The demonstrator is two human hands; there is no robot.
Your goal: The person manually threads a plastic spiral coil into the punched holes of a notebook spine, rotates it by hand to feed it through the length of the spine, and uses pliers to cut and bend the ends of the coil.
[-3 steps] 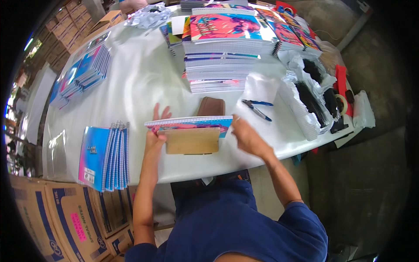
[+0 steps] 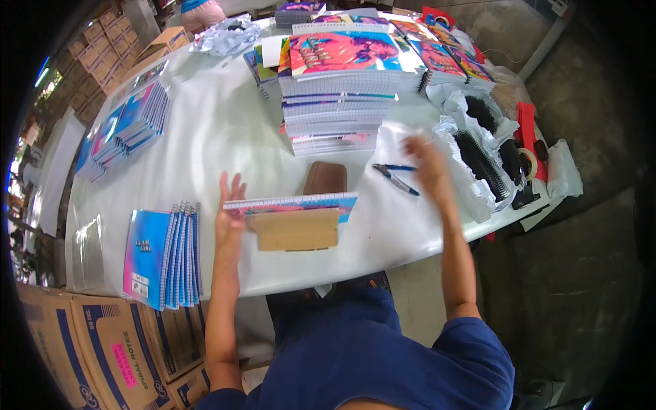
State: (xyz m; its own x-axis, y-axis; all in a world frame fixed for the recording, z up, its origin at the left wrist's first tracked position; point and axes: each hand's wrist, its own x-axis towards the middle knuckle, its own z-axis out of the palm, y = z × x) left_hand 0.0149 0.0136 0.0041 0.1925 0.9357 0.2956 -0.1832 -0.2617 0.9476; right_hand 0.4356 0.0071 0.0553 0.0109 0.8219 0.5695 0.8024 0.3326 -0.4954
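Observation:
My left hand (image 2: 229,213) is at the left end of an unbound notebook (image 2: 301,201) standing on its long edge, the thumb on the near side and the fingers stretched up beyond it. A tan block (image 2: 297,230), cardboard or wood, stands against the notebook's near side. My right hand (image 2: 427,160), smeared by motion, is in the air off to the right, above blue-handled pliers (image 2: 396,179) on the table; its fingers are unclear. Closest on its right are black plastic binding coils (image 2: 480,164) in crumpled white wrapping. A brown case (image 2: 326,179) lies behind the notebook.
A tall stack of colourful notebooks (image 2: 338,89) stands at the back. Spiral-bound blue notebooks (image 2: 164,256) fan out at the left, with more blue notebooks (image 2: 130,130) farther back. A tape roll (image 2: 527,164) lies right of the coils. Cartons (image 2: 109,342) stand lower left; another person (image 2: 201,14) is behind.
My right hand has left the notebook's right end and moved right and away from me, toward the coils. My left hand stays at the notebook. The whole view has shifted slightly.

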